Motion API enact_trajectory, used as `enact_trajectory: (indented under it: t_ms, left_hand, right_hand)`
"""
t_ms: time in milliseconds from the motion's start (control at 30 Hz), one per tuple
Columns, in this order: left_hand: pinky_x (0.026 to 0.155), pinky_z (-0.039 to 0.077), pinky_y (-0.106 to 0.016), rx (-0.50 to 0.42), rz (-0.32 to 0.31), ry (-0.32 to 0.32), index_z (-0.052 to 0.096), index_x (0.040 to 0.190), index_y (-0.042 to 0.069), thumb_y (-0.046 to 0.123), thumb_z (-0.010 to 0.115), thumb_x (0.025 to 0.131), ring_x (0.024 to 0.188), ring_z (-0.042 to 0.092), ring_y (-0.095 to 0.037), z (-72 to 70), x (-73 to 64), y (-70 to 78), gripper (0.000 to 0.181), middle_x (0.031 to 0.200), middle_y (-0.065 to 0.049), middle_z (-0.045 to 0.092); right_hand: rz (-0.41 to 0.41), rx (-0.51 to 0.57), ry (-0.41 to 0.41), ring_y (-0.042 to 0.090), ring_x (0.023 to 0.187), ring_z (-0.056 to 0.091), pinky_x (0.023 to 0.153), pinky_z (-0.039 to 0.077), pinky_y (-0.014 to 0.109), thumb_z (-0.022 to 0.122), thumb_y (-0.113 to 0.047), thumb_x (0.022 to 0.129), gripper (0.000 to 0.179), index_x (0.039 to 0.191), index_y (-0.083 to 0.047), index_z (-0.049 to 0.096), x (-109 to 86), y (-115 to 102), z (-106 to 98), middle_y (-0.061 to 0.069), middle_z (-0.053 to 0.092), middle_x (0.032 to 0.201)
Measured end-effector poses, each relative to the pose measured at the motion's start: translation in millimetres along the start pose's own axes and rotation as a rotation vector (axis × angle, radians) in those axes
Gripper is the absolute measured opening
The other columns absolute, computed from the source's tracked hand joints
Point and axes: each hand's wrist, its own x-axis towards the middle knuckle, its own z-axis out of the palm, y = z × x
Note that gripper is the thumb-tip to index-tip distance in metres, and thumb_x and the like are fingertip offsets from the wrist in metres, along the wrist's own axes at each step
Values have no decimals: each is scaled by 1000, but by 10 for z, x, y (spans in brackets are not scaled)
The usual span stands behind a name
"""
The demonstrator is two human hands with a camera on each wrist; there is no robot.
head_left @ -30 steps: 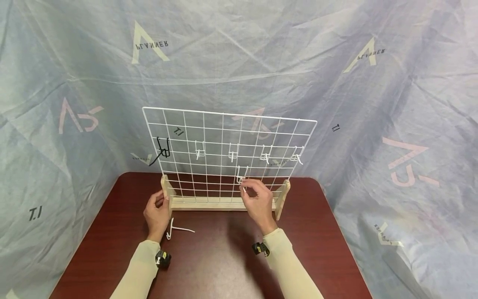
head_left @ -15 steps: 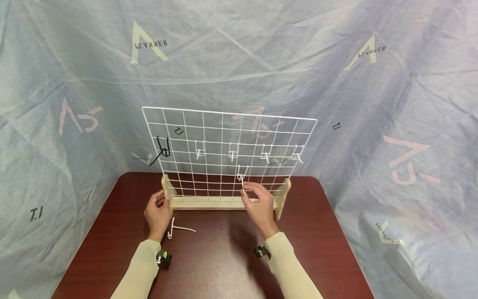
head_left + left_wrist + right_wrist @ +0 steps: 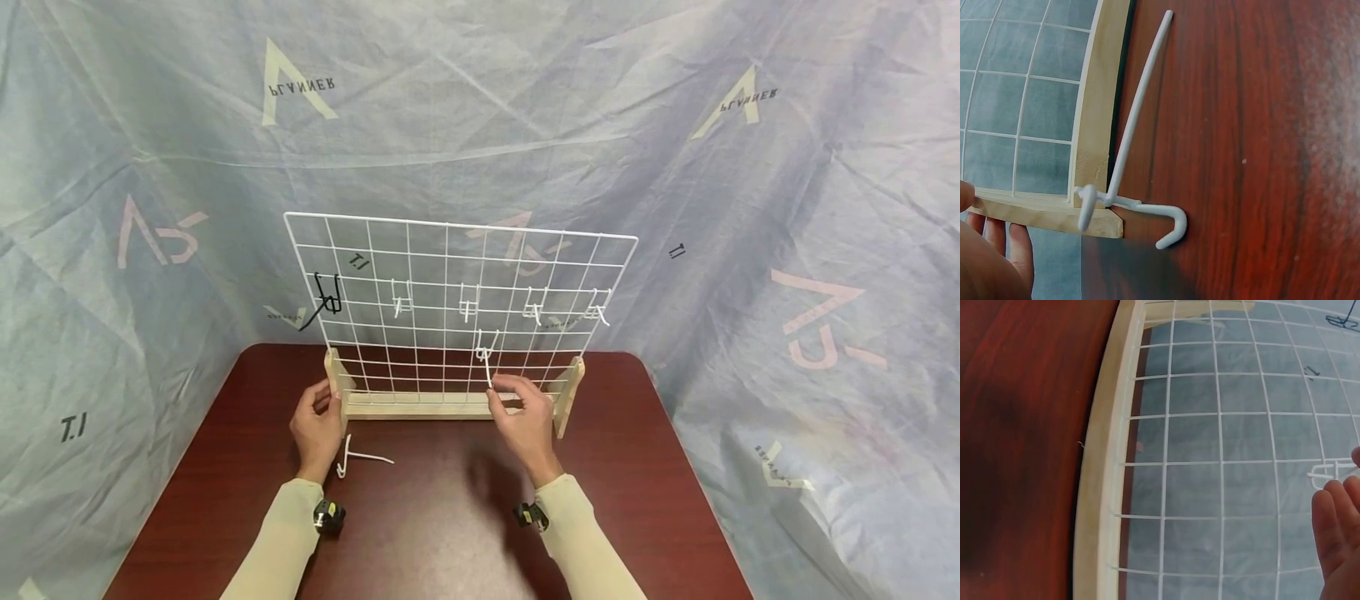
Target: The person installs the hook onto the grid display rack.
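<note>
A white wire grid panel [image 3: 427, 267] stands upright in a wooden base, and my left hand [image 3: 317, 425] grips the base's left wooden side piece [image 3: 1035, 212], thumb on one face and fingers on the other. With thumb and forefinger, my right hand [image 3: 525, 425] pinches the front end of a white wire hook [image 3: 486, 358] that hangs on the lower middle of the grid. In the right wrist view that hook's bracket [image 3: 1322, 476] shows beside the fingers, which hide its prong. Another white hook [image 3: 1138, 109] lies on the table near the left hand.
Several white hooks [image 3: 468, 310] hang in a row higher on the grid. A black hook [image 3: 328, 305] hangs at the left edge of that row. Grey printed cloth [image 3: 480, 108] surrounds the dark red table [image 3: 420, 517].
My right hand has moved slightly down and toward me along the hook's prong, so more of the prong shows. The left hand keeps its hold on the side piece.
</note>
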Motion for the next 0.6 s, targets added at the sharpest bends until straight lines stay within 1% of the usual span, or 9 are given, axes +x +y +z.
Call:
enact_trajectory:
  t_ms: [33,100,200,267,367,500,600]
  left_hand:
    - [80,50,-1,1,-2,-1,74,127,7,7,75,97,94,63,7,-3,-2,-1,30,117,-18,77]
    - [79,49,-1,11,-8,-5,73,128,8,7,75,97,95,63,5,-11,-9,-3,30,118,-17,77]
    - [79,49,0,18,-15,-7,73,128,7,7,74,98,95,63,2,-23,-17,3,30,118,-18,77]
    - [79,49,0,21,-15,-6,73,128,8,7,74,97,96,63,1,-30,-17,11,30,118,-18,76]
    - [79,49,0,14,-9,-3,73,127,8,6,75,97,95,63,2,-33,-7,19,30,118,-18,77]
    - [79,50,-1,11,-4,-4,74,127,9,7,75,97,95,65,3,-27,4,13,31,117,-16,77]
    - [79,50,-1,12,2,-4,75,128,10,6,75,96,96,67,0,-20,6,4,32,117,-15,78]
  right_hand:
    - [10,-2,-6,26,96,78,69,63,21,84,-2,84,18,101,-10,82,-26,3,5,7,81,106]
    - [25,-17,-20,25,97,78,74,64,25,84,-3,85,18,100,-11,82,-85,7,24,5,81,106]
    - [47,-19,-51,23,97,78,79,63,27,85,-3,84,19,100,-11,81,-181,14,74,4,81,105]
    - [53,-8,-77,22,97,77,79,63,25,85,-3,83,19,100,-11,81,-233,0,118,4,81,104]
    - [45,-6,-114,22,96,77,77,64,27,85,-3,83,19,100,-11,80,-292,-22,192,4,81,104]
    - [34,-40,-145,20,92,77,79,63,33,87,-4,82,21,100,-12,80,-341,-42,275,2,81,100]
    - [40,-41,-167,19,89,76,76,63,32,88,-4,82,22,101,-12,80,-363,-53,326,3,81,98]
